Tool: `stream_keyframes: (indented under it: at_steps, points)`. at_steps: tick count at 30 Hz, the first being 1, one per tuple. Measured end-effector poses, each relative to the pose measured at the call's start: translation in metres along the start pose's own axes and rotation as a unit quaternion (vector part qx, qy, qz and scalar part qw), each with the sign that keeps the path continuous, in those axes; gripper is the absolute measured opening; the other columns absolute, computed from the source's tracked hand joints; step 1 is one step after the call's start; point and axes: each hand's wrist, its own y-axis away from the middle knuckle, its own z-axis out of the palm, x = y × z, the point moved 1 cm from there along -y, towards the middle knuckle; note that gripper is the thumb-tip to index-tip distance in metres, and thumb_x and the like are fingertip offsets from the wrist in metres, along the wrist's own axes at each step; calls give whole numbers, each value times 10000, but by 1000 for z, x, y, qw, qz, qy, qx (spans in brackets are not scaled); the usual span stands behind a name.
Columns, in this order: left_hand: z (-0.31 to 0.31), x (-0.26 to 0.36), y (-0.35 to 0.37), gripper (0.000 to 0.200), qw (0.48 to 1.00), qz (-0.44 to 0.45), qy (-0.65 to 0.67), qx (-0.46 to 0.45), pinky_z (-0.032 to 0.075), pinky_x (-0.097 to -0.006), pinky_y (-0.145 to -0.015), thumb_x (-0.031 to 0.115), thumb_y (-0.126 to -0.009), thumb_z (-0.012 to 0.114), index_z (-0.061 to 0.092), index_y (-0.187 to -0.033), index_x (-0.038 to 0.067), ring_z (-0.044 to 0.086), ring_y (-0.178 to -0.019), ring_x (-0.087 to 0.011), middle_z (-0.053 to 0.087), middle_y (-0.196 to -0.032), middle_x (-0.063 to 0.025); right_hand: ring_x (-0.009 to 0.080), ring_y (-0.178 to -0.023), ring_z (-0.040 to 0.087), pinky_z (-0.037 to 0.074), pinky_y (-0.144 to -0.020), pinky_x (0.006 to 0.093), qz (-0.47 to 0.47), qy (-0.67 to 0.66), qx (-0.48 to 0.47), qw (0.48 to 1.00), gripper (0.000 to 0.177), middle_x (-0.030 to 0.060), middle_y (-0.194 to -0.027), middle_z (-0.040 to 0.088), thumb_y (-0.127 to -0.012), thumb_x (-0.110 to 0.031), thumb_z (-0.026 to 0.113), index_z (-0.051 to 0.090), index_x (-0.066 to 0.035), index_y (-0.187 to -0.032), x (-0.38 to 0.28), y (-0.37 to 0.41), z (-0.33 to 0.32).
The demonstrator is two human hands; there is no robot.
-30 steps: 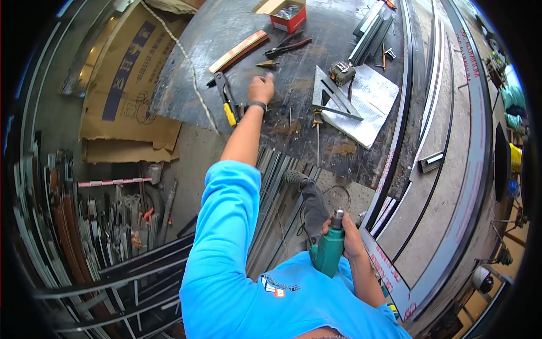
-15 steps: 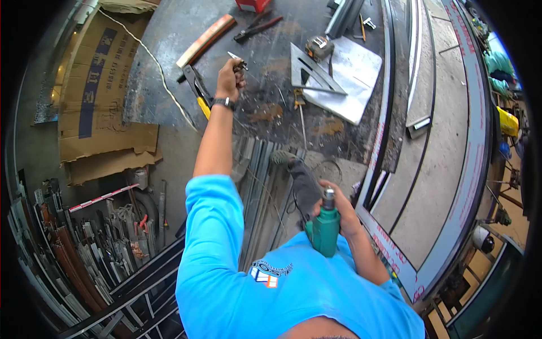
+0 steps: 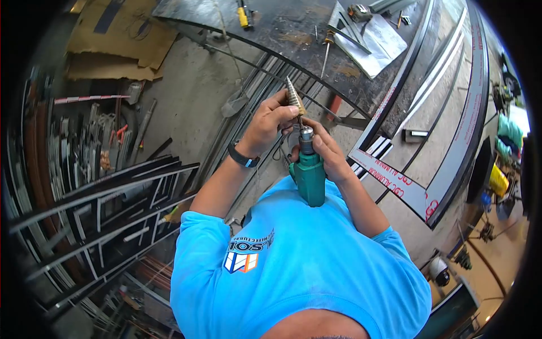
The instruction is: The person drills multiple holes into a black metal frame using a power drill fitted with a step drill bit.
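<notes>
My left hand [image 3: 270, 120] pinches a step drill bit [image 3: 293, 95], a cone with stepped rings, its tip pointing up and away from me. The bit's shank end is right at the chuck [image 3: 306, 134] of a green power drill [image 3: 310, 178]. Around the chuck and the front of the drill my right hand [image 3: 328, 151] is closed, fingers partly hidden behind it. The drill's back end rests close against my blue shirt [image 3: 316, 243], chuck facing away from me.
Ahead stands a dark worktable [image 3: 282, 25] bearing a set square [image 3: 349, 33], a tape measure [image 3: 359, 12] and a screwdriver [image 3: 327, 42]. A wrapped aluminium frame [image 3: 395, 181] lies along the right. Metal profiles [image 3: 107, 135] and black frames [image 3: 107, 203] crowd the left.
My left hand has come back from over the table with the step drill bit to the drill's chuck. My right hand has raised the drill slightly forward. The view has shifted down and left.
</notes>
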Motion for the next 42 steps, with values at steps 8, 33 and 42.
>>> stream_keyframes:
  at_steps: [8, 33, 42]
  points:
    - [28, 2, 68, 243, 996, 65, -24, 47, 429, -227, -605, 212, -955, 616, 582, -1111, 28, 462, -678, -50, 544, -845, 8, 214, -964, 677, 536, -870, 354, -11, 5, -79, 997, 629, 152, -1087, 671, -1125, -455, 367, 305, -12, -1567, 6, 35, 24]
    - [59, 12, 119, 161, 977, 151, -142, 48, 426, -202, -662, 181, -972, 665, 605, -1069, 68, 501, -765, -30, 581, -905, 28, 235, -908, 698, 557, -807, 354, -48, -6, -97, 994, 696, 194, -1021, 696, -1114, -476, 369, 220, -9, -1609, 10, 66, 46]
    - [54, 18, 123, 199, 962, 173, -206, 48, 483, -248, -791, 173, -963, 680, 618, -1091, 34, 562, -873, -80, 609, -945, -1, 235, -994, 692, 549, -880, 362, -21, -42, -119, 992, 705, 167, -1127, 655, -1079, -475, 488, 298, -24, -1588, 11, 64, 44]
